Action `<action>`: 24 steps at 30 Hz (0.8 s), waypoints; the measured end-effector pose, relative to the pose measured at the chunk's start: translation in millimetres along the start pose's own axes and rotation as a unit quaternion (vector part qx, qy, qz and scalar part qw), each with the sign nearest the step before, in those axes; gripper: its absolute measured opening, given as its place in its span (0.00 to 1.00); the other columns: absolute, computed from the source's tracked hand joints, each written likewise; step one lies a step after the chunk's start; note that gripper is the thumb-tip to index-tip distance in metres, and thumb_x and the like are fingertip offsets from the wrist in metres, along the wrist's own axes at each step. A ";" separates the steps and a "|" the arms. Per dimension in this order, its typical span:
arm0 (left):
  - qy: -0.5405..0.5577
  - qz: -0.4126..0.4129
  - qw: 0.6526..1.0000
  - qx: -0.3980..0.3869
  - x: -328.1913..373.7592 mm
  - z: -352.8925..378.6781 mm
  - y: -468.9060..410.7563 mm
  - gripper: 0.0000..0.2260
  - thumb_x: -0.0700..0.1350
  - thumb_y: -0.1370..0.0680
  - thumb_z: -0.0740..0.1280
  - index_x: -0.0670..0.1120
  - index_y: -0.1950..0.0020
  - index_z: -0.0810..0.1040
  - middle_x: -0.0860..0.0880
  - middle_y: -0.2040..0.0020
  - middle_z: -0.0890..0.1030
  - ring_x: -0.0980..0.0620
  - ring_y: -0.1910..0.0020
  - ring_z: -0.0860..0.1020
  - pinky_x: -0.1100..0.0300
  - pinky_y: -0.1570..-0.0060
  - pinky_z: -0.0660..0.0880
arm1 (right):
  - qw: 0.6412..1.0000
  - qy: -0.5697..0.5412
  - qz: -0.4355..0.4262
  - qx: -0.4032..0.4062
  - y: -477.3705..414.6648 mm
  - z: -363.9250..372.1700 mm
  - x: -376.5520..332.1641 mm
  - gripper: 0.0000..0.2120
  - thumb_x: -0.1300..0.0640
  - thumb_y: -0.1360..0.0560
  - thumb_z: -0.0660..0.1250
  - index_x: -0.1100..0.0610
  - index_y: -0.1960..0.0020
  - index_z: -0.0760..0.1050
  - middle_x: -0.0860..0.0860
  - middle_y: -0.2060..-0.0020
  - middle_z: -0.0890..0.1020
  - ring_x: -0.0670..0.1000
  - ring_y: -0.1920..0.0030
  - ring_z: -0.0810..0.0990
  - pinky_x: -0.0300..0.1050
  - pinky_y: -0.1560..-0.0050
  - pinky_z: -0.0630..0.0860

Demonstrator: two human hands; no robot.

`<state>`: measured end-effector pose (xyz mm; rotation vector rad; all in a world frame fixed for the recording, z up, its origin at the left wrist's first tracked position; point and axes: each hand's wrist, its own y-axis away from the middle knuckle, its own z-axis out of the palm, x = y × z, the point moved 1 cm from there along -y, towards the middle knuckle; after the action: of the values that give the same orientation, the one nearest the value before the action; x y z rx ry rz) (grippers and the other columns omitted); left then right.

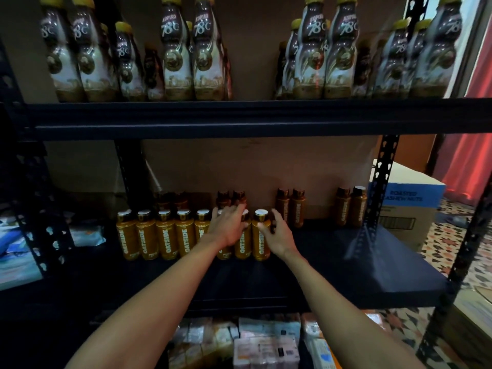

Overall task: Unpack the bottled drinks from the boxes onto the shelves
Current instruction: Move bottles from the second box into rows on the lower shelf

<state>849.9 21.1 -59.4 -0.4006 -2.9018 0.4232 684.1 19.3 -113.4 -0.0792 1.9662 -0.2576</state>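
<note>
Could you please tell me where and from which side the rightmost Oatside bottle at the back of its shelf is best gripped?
Grip the rightmost back bottle round its straight body below the cap, reaching in from the front. It stands upright, its partner bottle close on its left and a brown panel behind; front and right look free.

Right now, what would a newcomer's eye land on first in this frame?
Two bare arms reach in: the left hand and right hand touch the right end of a front row of orange Oatside bottles on the middle shelf. Above, tall Kopiko bottles line the upper shelf; a cashew-nut box sits at right.
</note>
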 end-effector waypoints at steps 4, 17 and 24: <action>0.040 0.008 0.994 0.100 -1.4 7.6 21.5 0.28 0.54 0.17 0.59 0.49 0.19 0.54 0.45 0.21 0.61 0.46 0.21 0.55 0.43 0.22 0.48 | 0.998 -0.038 -0.024 0.035 19.3 -2.7 5.8 0.38 0.46 0.22 0.70 0.50 0.18 0.55 0.53 0.23 0.65 0.53 0.23 0.63 0.54 0.24 0.64; 0.136 0.007 0.978 0.160 21.2 92.1 129.2 0.24 0.54 0.16 0.55 0.51 0.20 0.58 0.51 0.19 0.56 0.56 0.20 0.45 0.49 0.21 0.48 | 0.988 -0.006 -0.125 0.095 117.4 25.6 36.3 0.28 0.51 0.17 0.64 0.44 0.20 0.58 0.45 0.19 0.56 0.40 0.20 0.50 0.36 0.24 0.51; 0.200 0.022 0.962 0.183 42.9 144.8 207.7 0.22 0.50 0.16 0.52 0.45 0.23 0.67 0.50 0.21 0.63 0.55 0.20 0.53 0.54 0.23 0.51 | 0.980 -0.001 -0.137 0.141 204.6 56.4 83.9 0.23 0.61 0.18 0.65 0.54 0.24 0.67 0.47 0.22 0.64 0.46 0.21 0.59 0.36 0.24 0.58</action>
<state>827.3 188.6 -252.8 -0.4316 -2.3635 0.7696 715.1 195.8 -254.5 -0.1652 1.8946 -0.7136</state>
